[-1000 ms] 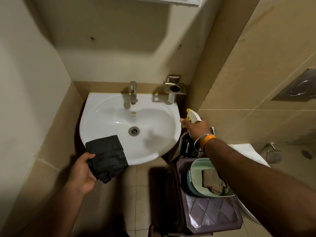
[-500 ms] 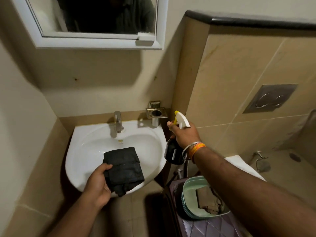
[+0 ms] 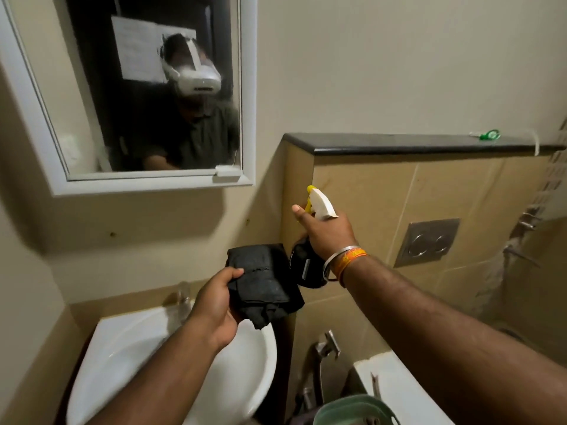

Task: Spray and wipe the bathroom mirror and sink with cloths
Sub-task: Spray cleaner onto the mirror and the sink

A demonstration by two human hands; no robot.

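A white-framed mirror (image 3: 147,96) hangs on the wall at upper left, reflecting a person with a headset. Below it sits the white sink (image 3: 129,357) with a metal tap (image 3: 183,297), partly hidden by my left arm. My left hand (image 3: 214,308) grips a folded black cloth (image 3: 265,283), held above the sink's right side. My right hand (image 3: 326,234) holds a spray bottle (image 3: 319,205) with a white and yellow head and a dark body, raised right of the cloth, its nozzle pointing up-left toward the mirror.
A dark ledge (image 3: 414,144) tops the tiled half-wall on the right, with a small green item (image 3: 491,134) on it. A metal flush plate (image 3: 428,242) is set in the tiles. A green basin (image 3: 352,409) and a white toilet tank (image 3: 399,391) lie at the bottom right.
The view has tilted up from the sink to the mirror. Both hands have risen, the left lifting the black cloth off the sink rim and the right raising the spray bottle.
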